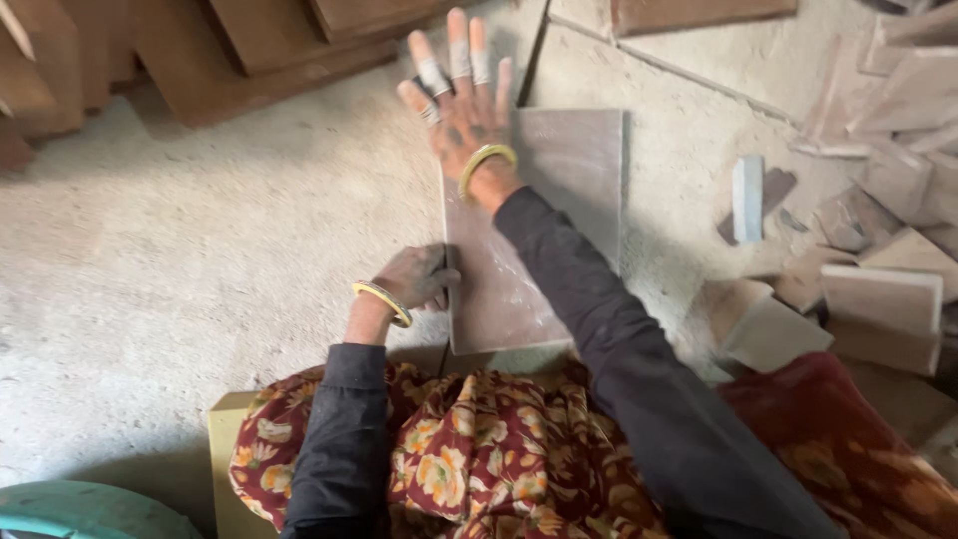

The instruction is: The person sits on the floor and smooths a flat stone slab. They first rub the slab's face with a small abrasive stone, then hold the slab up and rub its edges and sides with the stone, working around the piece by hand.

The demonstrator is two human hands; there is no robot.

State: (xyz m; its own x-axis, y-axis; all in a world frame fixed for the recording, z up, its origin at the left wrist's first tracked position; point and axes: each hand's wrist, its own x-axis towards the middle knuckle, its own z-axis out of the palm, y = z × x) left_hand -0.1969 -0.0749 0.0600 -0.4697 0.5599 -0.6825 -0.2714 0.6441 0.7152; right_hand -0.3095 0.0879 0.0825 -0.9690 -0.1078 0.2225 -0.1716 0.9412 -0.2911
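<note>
A flat rectangular stone tile [559,200], pinkish-grey and dusty, lies on the dusty floor in front of me. My right hand [461,100] is stretched out over the tile's far left corner, fingers spread, several of them wrapped in tape, with a yellow bangle at the wrist. My left hand [417,277] is curled against the tile's left edge, gripping it near the lower part; a yellow bangle sits on that wrist too. Both arms wear dark sleeves.
Brown stone slabs [239,45] are stacked at the top left. Loose cut stone blocks [878,309] and offcuts lie at the right, with a small grey block [747,197] standing alone. A patterned red cloth [499,459] covers my lap. A teal rim [80,509] shows bottom left.
</note>
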